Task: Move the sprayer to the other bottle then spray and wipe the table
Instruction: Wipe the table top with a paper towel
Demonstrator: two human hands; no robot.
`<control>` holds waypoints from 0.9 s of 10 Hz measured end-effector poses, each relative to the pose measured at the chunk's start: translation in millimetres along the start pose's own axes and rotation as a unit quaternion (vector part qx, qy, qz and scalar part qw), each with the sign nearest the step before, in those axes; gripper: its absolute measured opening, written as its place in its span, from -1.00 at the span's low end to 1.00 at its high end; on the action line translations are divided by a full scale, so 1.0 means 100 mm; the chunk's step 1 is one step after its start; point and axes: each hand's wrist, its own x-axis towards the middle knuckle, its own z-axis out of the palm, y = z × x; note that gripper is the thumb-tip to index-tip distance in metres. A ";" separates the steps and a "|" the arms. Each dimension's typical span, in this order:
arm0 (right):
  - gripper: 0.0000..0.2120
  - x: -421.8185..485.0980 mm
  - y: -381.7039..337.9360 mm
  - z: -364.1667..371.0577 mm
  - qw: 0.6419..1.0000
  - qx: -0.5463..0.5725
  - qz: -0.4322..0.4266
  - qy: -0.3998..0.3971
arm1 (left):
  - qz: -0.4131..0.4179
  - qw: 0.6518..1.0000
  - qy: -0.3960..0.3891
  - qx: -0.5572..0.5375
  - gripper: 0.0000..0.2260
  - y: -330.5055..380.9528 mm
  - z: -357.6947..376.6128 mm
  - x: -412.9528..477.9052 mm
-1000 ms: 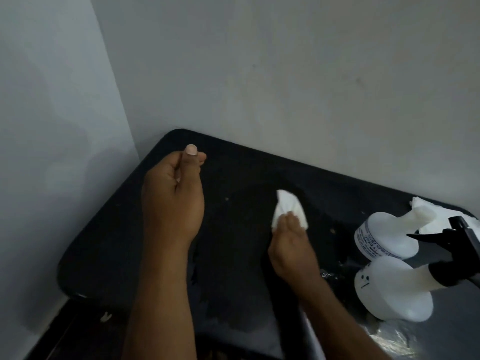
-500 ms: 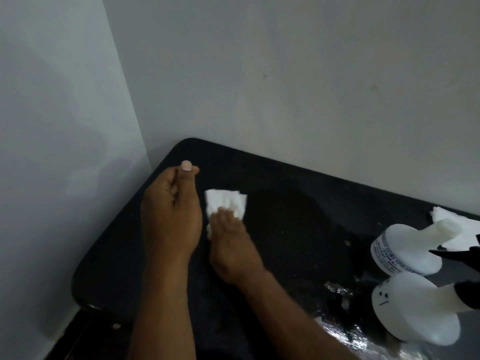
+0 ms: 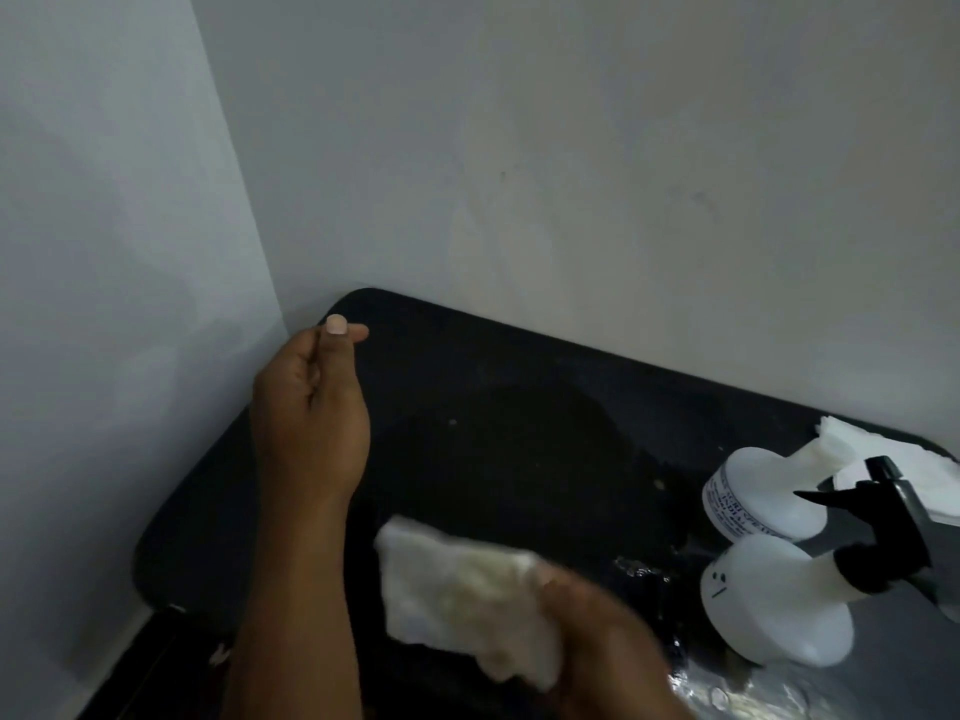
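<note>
two hands over the black desk (image 3: 519, 387), which sits tucked into a wall corner. left hand (image 3: 311, 423) hovers near the far-left corner, fingers (image 3: 345, 332) curled in loose, thumb tip resting against the index, nothing in it. right hand (image 3: 597, 636) is low in the head view, blurred w/ motion, fingers pressed onto a white paper wipe (image 3: 462, 595) & bunching its near edge; wipe is crumpled, spread toward the left, looks flat on the desk but blur makes contact hard to call. wet sheen shows on the desk just right of the wipe, near-right part glinting.

right side: two white bottles standing close together. near bottle (image 3: 769, 605) carries the sprayer (image 3: 883, 517), black trigger head w/ grey body, nozzle pointing left, black collar on the neck. a small face-like mark on its shoulder. the other bottle (image 3: 763, 491) is just behind it, touching or nearly so, can't tell which, printed label round the shoulder, neck bare w/ no cap. a stack of white tissues (image 3: 883, 449) lies by the wall behind both bottles, at the far-right edge. a few pale specks dot the mid desk.
</note>
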 end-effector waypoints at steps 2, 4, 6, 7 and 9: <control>-0.56 0.25 0.05 -0.72 0.710 0.402 -0.224 -0.532 | -0.147 0.960 -0.203 -0.123 -0.70 0.10 0.24 -0.18; -0.53 0.33 -0.12 -1.05 0.707 0.394 -0.289 -0.512 | -0.222 0.852 -0.458 -0.124 -0.55 0.10 0.50 -0.50; -0.68 0.32 -0.18 -1.25 0.785 0.282 -0.465 -0.296 | -0.204 0.840 -0.484 -0.139 -0.71 0.07 0.60 -0.54; -0.66 0.31 -0.22 -1.20 0.787 0.144 -0.596 -0.071 | -0.178 0.866 -0.455 -0.104 -0.79 0.12 0.62 -0.58; -0.69 0.24 -0.34 -1.06 0.737 0.019 -0.649 0.187 | -0.160 0.927 -0.340 0.005 -0.82 0.29 0.73 -0.72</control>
